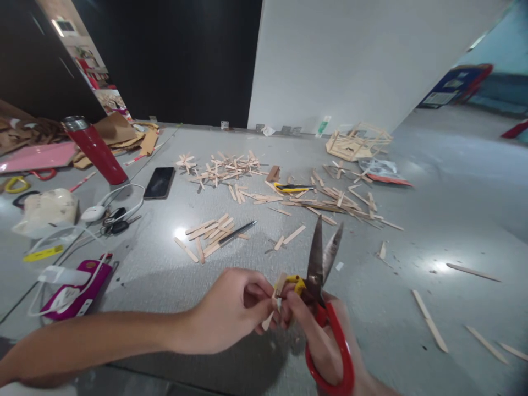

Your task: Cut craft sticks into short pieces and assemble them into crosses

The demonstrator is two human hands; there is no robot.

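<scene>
A short flat wooden stick (pixel 268 320) is pinched between the thumb and fingers of my left hand (pixel 235 308), low in the middle of the view. My right hand (pixel 317 335) is closed around the red-handled scissors (pixel 339 352), whose blades point up and away, slightly apart. Its fingertips meet those of my left hand at the stick. A small yellow piece (pixel 297 283) sits at the right fingertips; what it is cannot be made out. Beyond my hands lies a small pile of sticks (pixel 214 231) with a pen (pixel 237 233) on it.
Further back are stick piles (pixel 231 168), a yellow cutter (pixel 293 188) and a wooden stick frame (pixel 358 143). At left are a red bottle (pixel 97 151), a phone (pixel 159 182), keys (pixel 117 223) and a purple box (pixel 78 291). Loose sticks (pixel 429 322) lie at right.
</scene>
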